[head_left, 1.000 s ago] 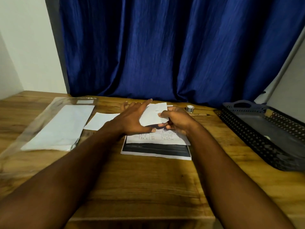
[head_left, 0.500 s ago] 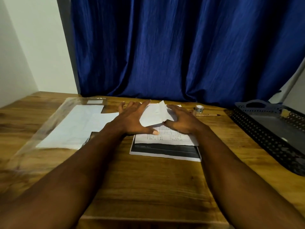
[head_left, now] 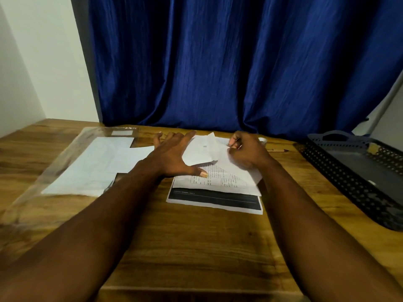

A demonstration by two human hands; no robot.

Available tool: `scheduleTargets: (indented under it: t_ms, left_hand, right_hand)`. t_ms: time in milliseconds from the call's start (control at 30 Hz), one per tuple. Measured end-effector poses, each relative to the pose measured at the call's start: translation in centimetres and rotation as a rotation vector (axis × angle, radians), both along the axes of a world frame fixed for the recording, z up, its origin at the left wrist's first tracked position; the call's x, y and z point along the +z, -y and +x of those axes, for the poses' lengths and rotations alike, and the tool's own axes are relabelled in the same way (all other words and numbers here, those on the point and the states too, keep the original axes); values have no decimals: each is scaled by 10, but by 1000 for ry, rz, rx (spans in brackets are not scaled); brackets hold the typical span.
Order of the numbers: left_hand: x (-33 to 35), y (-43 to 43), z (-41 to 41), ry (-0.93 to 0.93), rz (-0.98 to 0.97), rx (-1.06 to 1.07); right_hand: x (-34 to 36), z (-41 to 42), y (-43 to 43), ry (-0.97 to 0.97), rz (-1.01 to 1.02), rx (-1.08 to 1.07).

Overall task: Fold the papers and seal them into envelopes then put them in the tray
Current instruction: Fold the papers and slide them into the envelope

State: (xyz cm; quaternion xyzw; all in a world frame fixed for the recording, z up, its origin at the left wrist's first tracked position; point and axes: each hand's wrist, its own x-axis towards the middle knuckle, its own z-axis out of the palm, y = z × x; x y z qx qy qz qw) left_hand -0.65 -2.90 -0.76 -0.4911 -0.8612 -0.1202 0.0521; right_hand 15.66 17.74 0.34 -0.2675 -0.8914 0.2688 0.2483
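While two printed sheets (head_left: 214, 188) are stacked, the left hand (head_left: 174, 156) is pressed flat, fingers spread. A folded paper (head_left: 199, 151) is pinched by the right hand (head_left: 246, 151). One tray (head_left: 357, 171) is set on a wooden table (head_left: 185, 243), blue curtain (head_left: 239, 62) behind.

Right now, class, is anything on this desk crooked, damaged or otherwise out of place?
Little stands out. The printed sheet lies askew on the dark-banded sheet beneath, so their edges do not line up. The white paper between the left hand and right hand is part folded, one flap raised. No tears or spills.
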Motion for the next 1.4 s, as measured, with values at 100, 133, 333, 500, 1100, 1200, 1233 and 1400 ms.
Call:
scheduleTargets:
  t_ms: [100, 133, 333, 500, 1100, 1200, 1233, 1400]
  left_hand:
    - [1, -2, 1, -3, -20, 16]
    - [1, -2, 2, 0, -26, 21]
    - [0, -4, -1, -18, -40, 26]
    - [-1, -5, -3, -32, -52, 29]
    - [0, -2, -3, 18, -38, 47]
    - [0, -2, -3, 44, -44, 29]
    - [0, -1, -1, 45, -45, 18]
    - [5, 3, 4, 7, -68, -58]
  right_hand:
    - [8, 2, -12, -259, 38, -119]
    - [12, 3, -13, -329, 22, -145]
    - [32, 7, -21, -652, -89, -238]
    - [34, 2, -19, -765, -389, -165]
    - [12, 22, -14, -1, -751, 304]
    - [14, 22, -10, 62, -660, 318]
    - [15, 22, -10, 60, -642, 323]
    - [27, 23, -3, 17, -536, 332]
